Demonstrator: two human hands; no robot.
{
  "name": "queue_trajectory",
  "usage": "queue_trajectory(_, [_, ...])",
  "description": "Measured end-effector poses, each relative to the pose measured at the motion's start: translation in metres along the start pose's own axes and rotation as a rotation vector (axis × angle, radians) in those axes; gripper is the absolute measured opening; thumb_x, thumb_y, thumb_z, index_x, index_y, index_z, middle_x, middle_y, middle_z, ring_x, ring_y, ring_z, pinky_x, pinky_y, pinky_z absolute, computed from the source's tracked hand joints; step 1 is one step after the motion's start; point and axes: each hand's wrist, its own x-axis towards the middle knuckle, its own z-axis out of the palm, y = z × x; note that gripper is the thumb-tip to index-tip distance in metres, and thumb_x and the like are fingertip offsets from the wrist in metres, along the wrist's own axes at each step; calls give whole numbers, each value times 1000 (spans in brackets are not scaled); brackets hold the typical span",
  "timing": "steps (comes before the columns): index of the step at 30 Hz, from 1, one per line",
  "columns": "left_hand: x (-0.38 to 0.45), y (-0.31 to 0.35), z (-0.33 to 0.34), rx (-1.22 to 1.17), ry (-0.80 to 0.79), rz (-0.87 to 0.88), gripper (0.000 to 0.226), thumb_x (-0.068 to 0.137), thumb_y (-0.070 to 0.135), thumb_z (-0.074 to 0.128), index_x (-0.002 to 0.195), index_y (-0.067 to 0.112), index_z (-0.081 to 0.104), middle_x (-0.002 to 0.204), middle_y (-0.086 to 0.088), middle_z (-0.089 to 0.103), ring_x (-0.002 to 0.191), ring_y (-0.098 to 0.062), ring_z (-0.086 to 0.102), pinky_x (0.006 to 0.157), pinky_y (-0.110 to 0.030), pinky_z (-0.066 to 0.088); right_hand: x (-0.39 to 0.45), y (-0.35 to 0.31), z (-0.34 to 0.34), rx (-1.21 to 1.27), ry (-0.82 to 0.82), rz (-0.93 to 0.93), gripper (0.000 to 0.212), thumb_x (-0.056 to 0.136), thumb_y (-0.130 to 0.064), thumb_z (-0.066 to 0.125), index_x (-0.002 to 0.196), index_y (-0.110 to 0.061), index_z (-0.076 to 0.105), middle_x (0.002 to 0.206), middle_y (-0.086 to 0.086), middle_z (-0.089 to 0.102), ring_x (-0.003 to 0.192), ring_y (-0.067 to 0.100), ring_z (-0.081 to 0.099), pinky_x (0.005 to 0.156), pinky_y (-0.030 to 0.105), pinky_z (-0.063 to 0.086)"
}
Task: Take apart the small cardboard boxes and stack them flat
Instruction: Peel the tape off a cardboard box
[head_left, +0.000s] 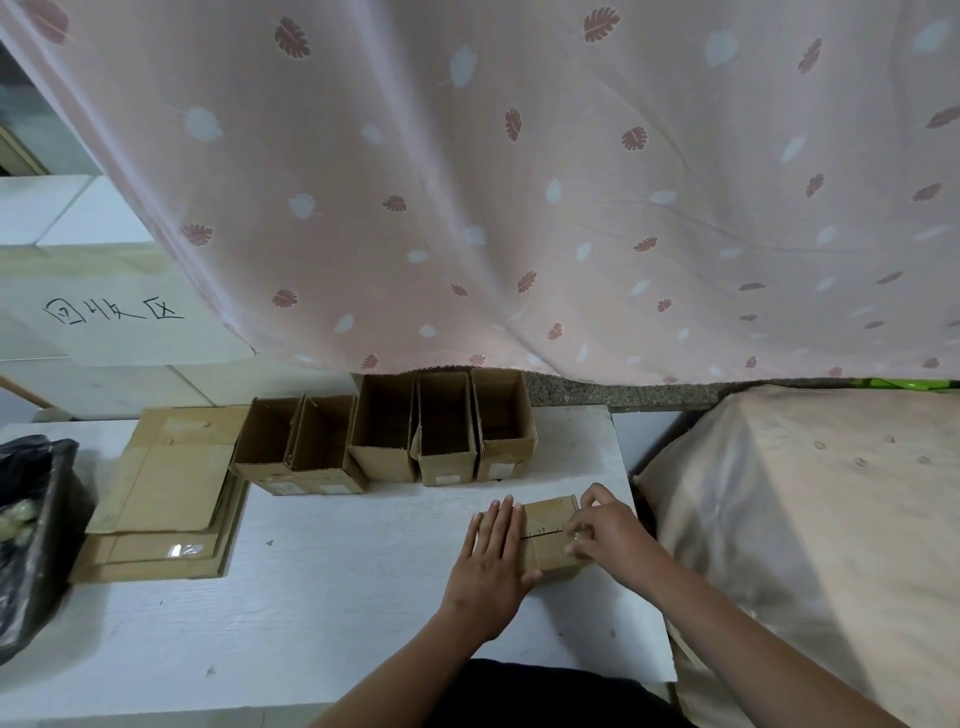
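A small closed cardboard box (548, 525) lies on the white table (322, 613) near its right edge. My left hand (491, 566) presses flat on the box's left half, fingers spread. My right hand (605, 527) grips the box's right end, fingertips curled at the seam. Several open small boxes (384, 431) stand in a row at the back of the table. A stack of flattened cardboard (166, 493) lies at the left.
A black plastic bag (31, 530) sits at the table's left edge. A pink leaf-print curtain (519, 182) hangs behind the boxes. A cloth-covered block (810, 519) stands right of the table. White boxes with handwriting (114, 312) are at the back left.
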Motion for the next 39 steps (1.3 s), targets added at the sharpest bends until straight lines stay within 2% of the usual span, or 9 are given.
queue_trajectory(6, [-2,-2,0,1,-6,-18,81,103,61,13,152,11,-27,160,-8,-32,147,-26,-32,120,-45,-22,-4,0,-6,78,-8,-12,20,77,2,78,89,-13,71,108,-10,47,78,15,62,79,20,54])
queue_trajectory(11, [-3,-1,1,-16,-9,-18,81,102,62,14,151,12,-28,160,-7,-32,146,-25,-33,118,-44,-20,-7,3,-18,-20,65,-25,35,82,-2,73,70,-29,55,88,-8,58,78,11,58,74,27,52])
queue_trajectory(16, [-4,-4,0,-17,-9,-16,81,102,63,12,151,13,-30,159,-7,-34,146,-25,-34,118,-42,-21,-9,11,-36,-31,135,-27,38,78,-7,77,79,-29,46,70,-9,51,63,6,44,62,25,39])
queue_trajectory(20, [-8,-7,1,-42,18,6,81,102,62,15,152,13,-25,160,-7,-30,146,-27,-32,116,-42,-22,-12,24,-32,-14,98,-54,31,86,4,68,103,-21,76,88,-1,56,78,9,55,74,11,40])
queue_trajectory(23, [-11,-12,2,-47,7,6,82,101,62,14,152,13,-27,160,-6,-34,146,-25,-33,119,-41,-20,-14,23,-24,45,97,-12,26,88,2,67,100,-18,79,92,-7,54,86,9,58,76,2,37])
queue_trajectory(28, [-18,-26,7,-76,7,-13,91,100,64,28,152,14,-28,163,-4,-28,148,-20,-30,122,-37,-18,-15,4,-24,190,19,5,21,85,-5,72,94,-24,75,108,-6,57,93,12,64,88,22,52])
queue_trajectory(31, [-22,-28,7,-96,32,-38,97,99,59,43,154,16,-24,167,-4,-10,153,-20,-15,123,-37,-16,-17,-8,-22,220,-56,48,18,82,-6,74,89,-21,66,99,0,65,79,18,69,78,35,57])
queue_trajectory(35, [-18,-18,-7,-89,33,-84,106,89,51,60,157,19,-16,157,-7,13,150,-25,7,124,-48,-9,-14,-19,-16,159,-39,-9,25,81,-17,77,80,-30,56,69,-15,55,56,-7,52,51,11,40])
queue_trajectory(39, [-5,-3,-24,-212,64,-45,110,82,45,67,158,24,-9,154,-3,21,146,-21,16,124,-49,3,-11,-33,-13,169,-39,-91,34,72,-27,86,78,-29,52,67,-13,55,58,0,48,54,14,39])
